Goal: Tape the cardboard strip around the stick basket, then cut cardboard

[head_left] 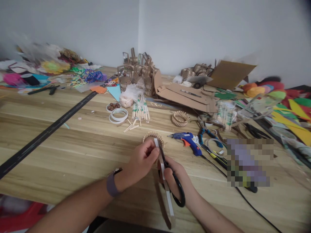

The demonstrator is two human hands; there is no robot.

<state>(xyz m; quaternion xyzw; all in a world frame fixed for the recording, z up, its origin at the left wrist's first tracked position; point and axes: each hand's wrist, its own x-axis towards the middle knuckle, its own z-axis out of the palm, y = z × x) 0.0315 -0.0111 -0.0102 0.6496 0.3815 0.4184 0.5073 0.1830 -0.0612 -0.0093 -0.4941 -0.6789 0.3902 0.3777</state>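
My left hand pinches the top end of a long narrow strip, white on one side and brown cardboard behind, which hangs down toward the table's near edge. My right hand has its fingers through the black handles of a pair of scissors, whose blades point up along the strip near my left fingertips. A ring of small wooden sticks lies on the table just beyond my hands. A dark watch sits on my left wrist.
A blue glue gun with a black cord lies right of the hands. Rolls of tape, bundles of sticks, a second stick ring, cardboard sheets, small cardboard baskets and coloured foam pieces crowd the wooden table. A black ruler crosses the left side.
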